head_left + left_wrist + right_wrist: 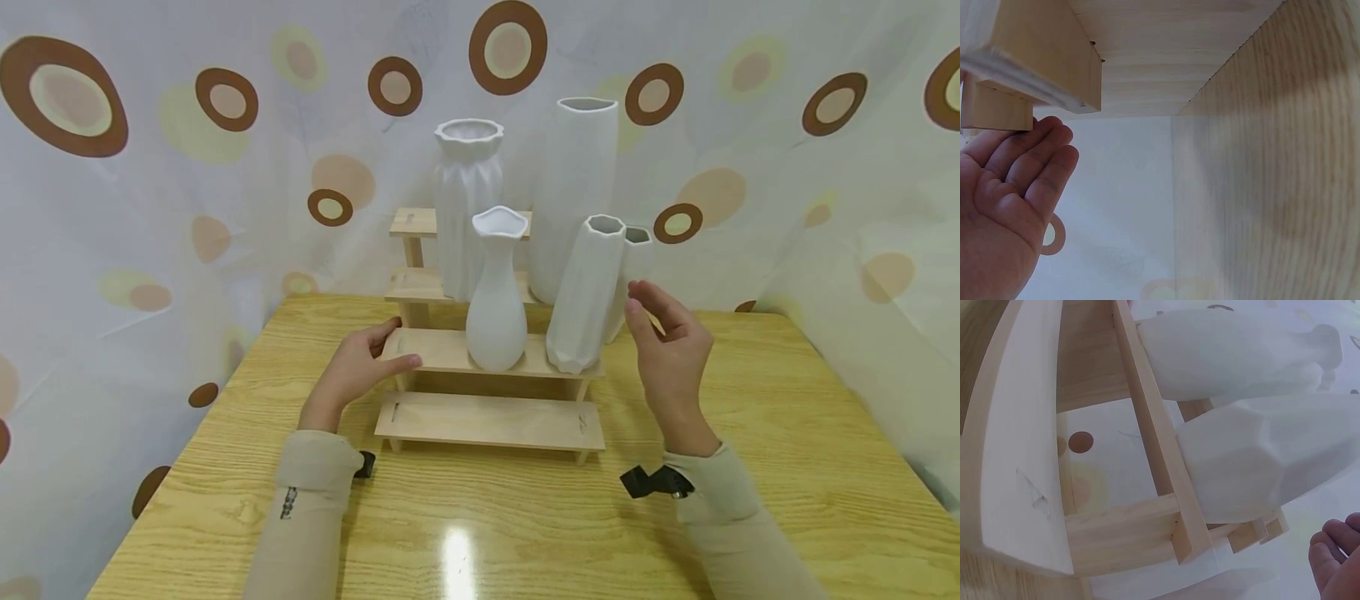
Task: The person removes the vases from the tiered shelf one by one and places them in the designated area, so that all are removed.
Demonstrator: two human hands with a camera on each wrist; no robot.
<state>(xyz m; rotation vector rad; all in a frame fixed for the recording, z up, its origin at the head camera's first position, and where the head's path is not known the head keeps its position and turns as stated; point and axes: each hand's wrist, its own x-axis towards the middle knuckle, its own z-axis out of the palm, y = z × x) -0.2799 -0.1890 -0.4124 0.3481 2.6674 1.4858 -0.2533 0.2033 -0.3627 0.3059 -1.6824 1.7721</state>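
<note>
A stepped wooden stand (487, 421) bears several white vases. My left hand (358, 367) grips the left end of its second-lowest shelf (438, 350), thumb on top; in the left wrist view, the fingers (1041, 156) reach behind a wooden piece. On that shelf stand a slim-necked vase (497, 321) and, to the right, a leaning faceted vase (588, 292). Partly hidden behind this is another vase (637, 237); its base I cannot tell. Higher up are a pleated vase (468, 200) and a tall vase (581, 175). My right hand (671, 354) is beside the faceted vase, fingers loosely bent, holding nothing.
The stand rests on a yellow wood-grain table (420, 517). A white sheet (247, 183) with brown and yellow circles hangs close behind and at both sides. The stand's top shelf (414, 221) is at the back, near the sheet.
</note>
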